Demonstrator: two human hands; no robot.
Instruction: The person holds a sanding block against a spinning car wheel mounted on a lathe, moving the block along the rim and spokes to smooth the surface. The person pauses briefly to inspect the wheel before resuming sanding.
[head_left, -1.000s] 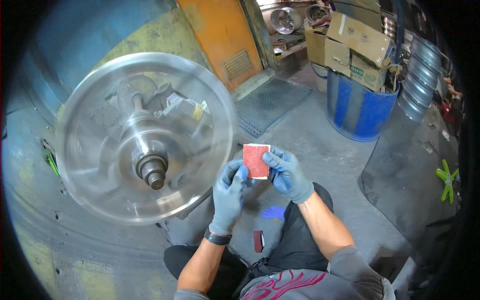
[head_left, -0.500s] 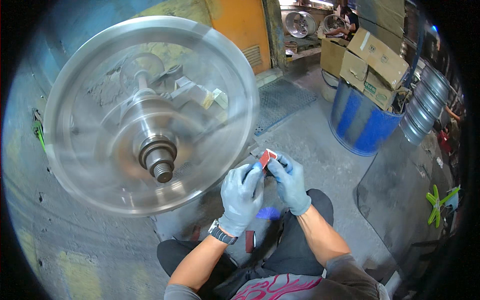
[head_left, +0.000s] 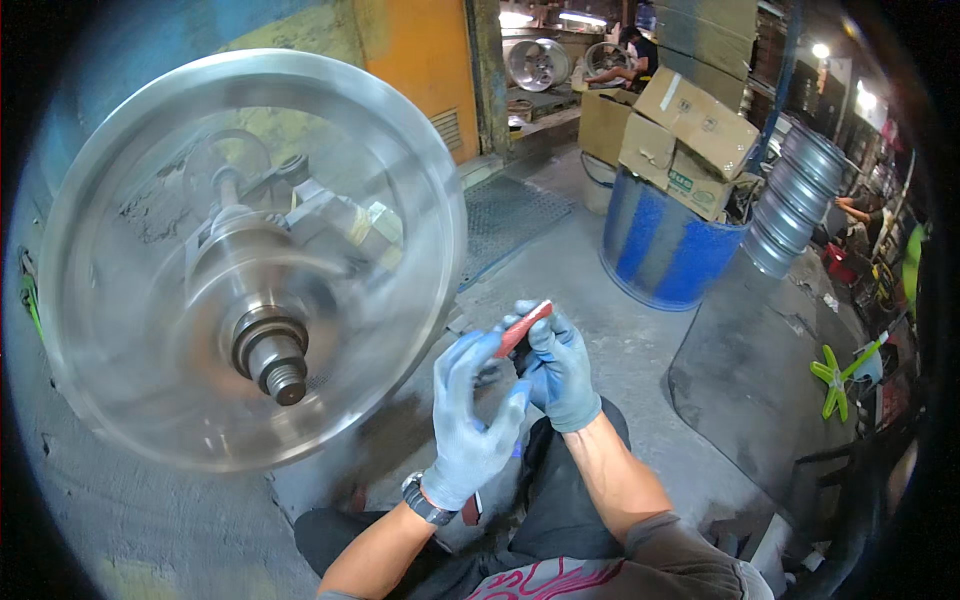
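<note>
A folded piece of red sandpaper (head_left: 524, 328) with a pale edge is pinched in my right hand (head_left: 567, 375), its fingers closed on it. My left hand (head_left: 468, 430) is open, thumb spread away from the fingers; its fingertips are at the sandpaper's lower end, and I cannot tell whether they touch it. Both hands wear grey-blue gloves. To their left a large metal wheel rim (head_left: 440, 200) is blurred by spinning around a threaded shaft (head_left: 272, 355). Another dark red piece (head_left: 472, 510) lies beneath my left wrist, partly hidden.
Ahead to the right stands a blue drum (head_left: 665, 245) topped with cardboard boxes (head_left: 695, 115). Beside it is a stack of metal rims (head_left: 795, 200). A black mat (head_left: 770, 370) covers the floor at right, near a green star-shaped object (head_left: 832, 380). Another person (head_left: 640, 60) sits far back.
My left hand has opened and drawn away from its pinch on the sandpaper. The sandpaper has turned in my right hand, showing a narrower side. The view has shifted right.
</note>
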